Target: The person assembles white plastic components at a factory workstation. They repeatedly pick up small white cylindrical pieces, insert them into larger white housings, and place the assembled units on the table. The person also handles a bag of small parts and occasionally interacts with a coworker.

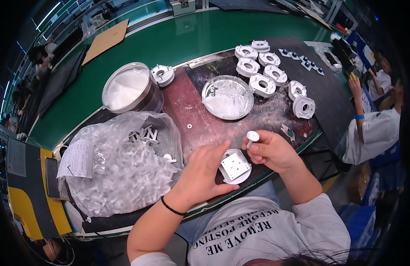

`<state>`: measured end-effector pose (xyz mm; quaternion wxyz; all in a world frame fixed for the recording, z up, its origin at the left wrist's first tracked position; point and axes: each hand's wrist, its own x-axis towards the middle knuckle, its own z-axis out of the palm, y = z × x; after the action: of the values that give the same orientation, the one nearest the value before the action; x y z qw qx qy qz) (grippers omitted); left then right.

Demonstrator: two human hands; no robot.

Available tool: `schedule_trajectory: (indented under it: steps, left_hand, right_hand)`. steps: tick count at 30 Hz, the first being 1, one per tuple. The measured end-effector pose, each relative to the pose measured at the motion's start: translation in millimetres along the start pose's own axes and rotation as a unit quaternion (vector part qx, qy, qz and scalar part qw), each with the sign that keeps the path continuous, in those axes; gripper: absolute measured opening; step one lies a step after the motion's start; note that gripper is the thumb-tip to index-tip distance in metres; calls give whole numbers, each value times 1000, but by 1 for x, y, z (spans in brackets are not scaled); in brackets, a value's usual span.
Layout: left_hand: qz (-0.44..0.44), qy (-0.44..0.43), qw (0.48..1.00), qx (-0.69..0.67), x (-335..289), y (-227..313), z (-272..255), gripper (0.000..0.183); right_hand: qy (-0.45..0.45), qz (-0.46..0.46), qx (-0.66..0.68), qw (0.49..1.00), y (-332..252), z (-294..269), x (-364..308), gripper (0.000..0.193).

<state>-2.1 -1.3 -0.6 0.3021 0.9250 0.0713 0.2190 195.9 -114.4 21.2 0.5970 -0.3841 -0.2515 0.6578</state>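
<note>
The left grip (202,167), spread wide, clasped the white housing (235,167) near the tabletop's (200,136) edge, seemingly to steady it, while the right grip (275,151) pinched a disc-headed pin (252,136) by its stem.

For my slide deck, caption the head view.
The left hand curls around a round white housing while the right hand pinches a white disc-topped stem; a bag of white parts lies at left.

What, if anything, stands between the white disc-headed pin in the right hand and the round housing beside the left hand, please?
Nothing visible does: an open gap separates the white disc-headed pin in the right hand from the round housing. The left hand curves around the housing's left side, leaving its square plate uncovered.
</note>
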Motion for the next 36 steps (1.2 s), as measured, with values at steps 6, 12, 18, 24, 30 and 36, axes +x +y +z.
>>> schedule_trajectory:
  steps: [6,12,18,24,30,36]
  left_hand:
    - [1,0,1000,-4,0,0,0,107]
    - [-10,-4,1000,-3,0,2,-2,107]
    - [-7,-4,1000,-7,-1,2,-1,110]
    - [-4,0,1000,-22,-1,1,-1,114]
    - [2,8,999,-35,-1,0,0,116]
    - [-5,5,999,-36,-1,1,0,117]
  right_hand:
    - [41,-11,-48,998,4,1,-2,24]
    - [93,-67,-202,973,9,9,-1,26]
    - [74,-114,-319,938,16,9,2,22]
    - [54,-101,-396,911,9,18,8,22]
    - [51,-96,-388,915,11,17,11,21]
    - [30,-124,-443,888,8,17,12,21]
